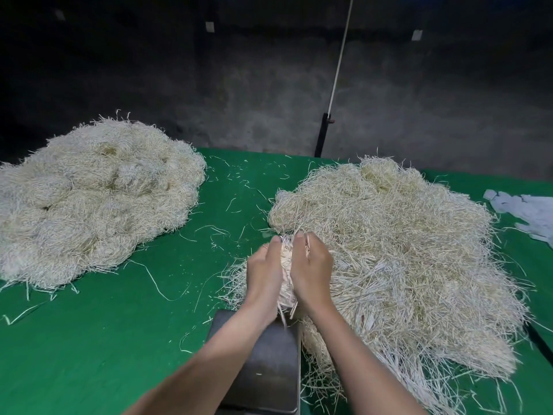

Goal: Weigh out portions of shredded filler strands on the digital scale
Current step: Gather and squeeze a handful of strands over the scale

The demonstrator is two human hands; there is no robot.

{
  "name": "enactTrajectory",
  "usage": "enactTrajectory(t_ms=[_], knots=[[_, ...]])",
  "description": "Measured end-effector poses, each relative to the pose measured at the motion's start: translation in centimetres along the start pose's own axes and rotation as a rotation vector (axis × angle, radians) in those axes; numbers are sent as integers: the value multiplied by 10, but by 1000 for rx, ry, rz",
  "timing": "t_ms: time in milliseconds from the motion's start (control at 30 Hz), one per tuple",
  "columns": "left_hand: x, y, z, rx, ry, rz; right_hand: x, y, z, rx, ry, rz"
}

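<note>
A bundle of pale shredded strands [285,274] is held upright between my two palms. My left hand [264,272] presses its left side and my right hand [312,271] presses its right side, fingers fairly straight. The bundle hangs just beyond the far edge of the dark metal scale platform [269,369], whose tray holds nothing. A big loose heap of strands [404,250] spreads to the right of my hands. The scale's display is out of sight.
A second large heap of bundled strands [89,199] lies at the left on the green table [119,339]. White slips of paper [529,211] lie at the far right. A white pole on a black post [323,136] stands behind the table. Stray strands litter the cloth.
</note>
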State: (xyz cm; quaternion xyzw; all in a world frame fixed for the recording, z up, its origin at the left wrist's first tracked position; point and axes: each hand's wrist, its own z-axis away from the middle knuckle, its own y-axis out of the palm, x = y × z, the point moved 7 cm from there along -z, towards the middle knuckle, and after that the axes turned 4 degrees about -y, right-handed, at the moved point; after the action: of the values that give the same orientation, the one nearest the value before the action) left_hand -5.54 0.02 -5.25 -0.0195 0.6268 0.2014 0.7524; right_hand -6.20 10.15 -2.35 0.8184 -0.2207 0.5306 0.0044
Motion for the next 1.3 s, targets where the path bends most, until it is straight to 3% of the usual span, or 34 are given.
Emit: enactTrajectory(t_ms=[133,267,400,533,700,800,867,1000,1067,1167,1200,1267,1300], knots=[[-16,-12,-12,-45,-128,174,23,14,31,-12,-143,90],[8,0,10,-34,-261,58,-2,-3,-9,11,74,-24],[-20,-7,-10,-61,-137,25,11,14,27,17,75,3],[6,4,6,5,-235,15,-2,-5,-2,-19,129,-85],[-6,-6,-9,-37,-212,59,4,16,34,-13,50,62],[10,2,2,84,-273,6,-12,4,17,5,116,21],[9,-1,-3,91,-198,-106,-13,-4,12,27,67,45],[-30,-2,-13,50,219,-374,-1,19,13,282,154,-321],[-41,7,-7,23,419,-393,3,28,14,335,176,-314],[-47,-4,-2,-174,587,-326,-8,17,9,110,260,-218],[-43,-7,0,-204,615,-400,-15,11,5,37,334,-244],[-19,-4,1,-136,541,-541,-28,4,-6,-90,552,-464],[-2,-2,0,-45,403,-483,-33,3,-9,-142,613,-544]])
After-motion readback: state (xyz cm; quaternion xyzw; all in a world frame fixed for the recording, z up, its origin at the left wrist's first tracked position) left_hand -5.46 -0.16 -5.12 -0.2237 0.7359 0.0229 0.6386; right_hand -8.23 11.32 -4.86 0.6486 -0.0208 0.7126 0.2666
